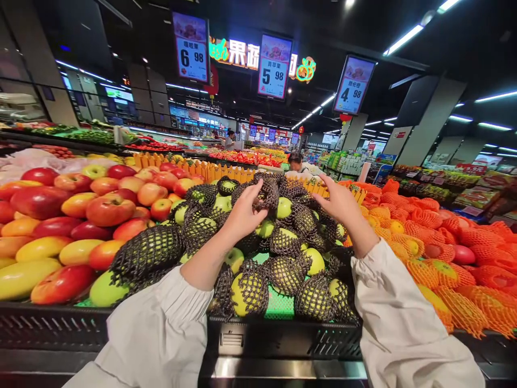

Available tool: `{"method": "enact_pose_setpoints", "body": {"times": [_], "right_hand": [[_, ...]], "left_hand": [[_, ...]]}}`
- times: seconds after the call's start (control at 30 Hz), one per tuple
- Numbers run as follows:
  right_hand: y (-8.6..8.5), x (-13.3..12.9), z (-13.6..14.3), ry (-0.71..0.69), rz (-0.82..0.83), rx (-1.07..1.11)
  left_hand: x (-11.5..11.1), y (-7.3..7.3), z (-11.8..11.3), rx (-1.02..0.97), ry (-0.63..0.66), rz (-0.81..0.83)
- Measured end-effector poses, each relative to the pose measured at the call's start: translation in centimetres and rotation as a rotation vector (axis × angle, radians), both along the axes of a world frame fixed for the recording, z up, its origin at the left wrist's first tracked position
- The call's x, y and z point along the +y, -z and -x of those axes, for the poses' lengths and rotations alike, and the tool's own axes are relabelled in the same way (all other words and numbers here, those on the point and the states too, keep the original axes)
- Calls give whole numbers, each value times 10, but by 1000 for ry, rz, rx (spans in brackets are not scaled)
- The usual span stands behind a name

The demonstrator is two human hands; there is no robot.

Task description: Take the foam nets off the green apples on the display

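**My 2 hands above the netted green apples**

My left hand [243, 212] is at the upper middle of the pile, its thumb and fingers parted and curved beside a green apple in dark netting [269, 195]. The fingers overlap its left side; I cannot tell whether they grip it or only touch it. That apple sits at the top of the heap, between my 2 hands and nearer the left.

My right hand [338, 200] is spread, thumb and fingers wide apart, over the right side of the pile, with nothing in it. Both of my wrists come out of pale, gathered sleeves [159, 318].

Below my hands, more green apples [315, 261] lie heaped, most in black foam nets and a few with bare skin showing. A patch of green mat [279, 303] shows between them, above the black front of the display bin [278, 337]. To the left is a heap of red and yellow fruit [111, 210]; to the right, fruit in orange nets [428, 237]. A low orange fence [202, 167] runs behind the apples, and beyond it a person [297, 163] has their head bowed. Overhead hang 3 price signs [275, 67], reading 6.98, 5.98 and 4.98.
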State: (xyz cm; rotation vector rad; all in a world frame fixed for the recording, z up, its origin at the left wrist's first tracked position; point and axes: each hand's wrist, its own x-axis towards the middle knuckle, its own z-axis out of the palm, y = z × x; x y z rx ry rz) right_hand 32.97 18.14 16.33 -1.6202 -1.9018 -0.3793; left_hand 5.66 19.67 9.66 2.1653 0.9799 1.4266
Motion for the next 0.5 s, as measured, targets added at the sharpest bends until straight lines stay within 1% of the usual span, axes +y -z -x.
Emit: {"method": "enact_pose_setpoints", "body": {"times": [0.07, 0.1, 0.13, 0.2, 0.27, 0.33, 0.43, 0.5], "right_hand": [[14, -23, 19, -285, -155, 57], [23, -32, 27, -407, -195, 72], [31, -38, 32, -500, -205, 74], [46, -42, 37, -632, -119, 99], [56, -38, 34, -705, 12, 190], [61, -32, 29, -725, 100, 298], [63, -24, 24, -740, 148, 398], [63, -23, 25, -761, 174, 429]], "left_hand": [[-3, -2, 0, -52, 18, -51], [-5, -3, -1, -56, 31, -75], [-7, -4, -1, -48, 47, -90], [-11, -6, -3, -13, 91, -90], [-14, -7, -3, 23, 139, -84], [-15, -8, -3, 60, 199, -88], [-15, -7, -3, 120, 307, -90], [-15, -6, -3, 148, 351, -94]]}}
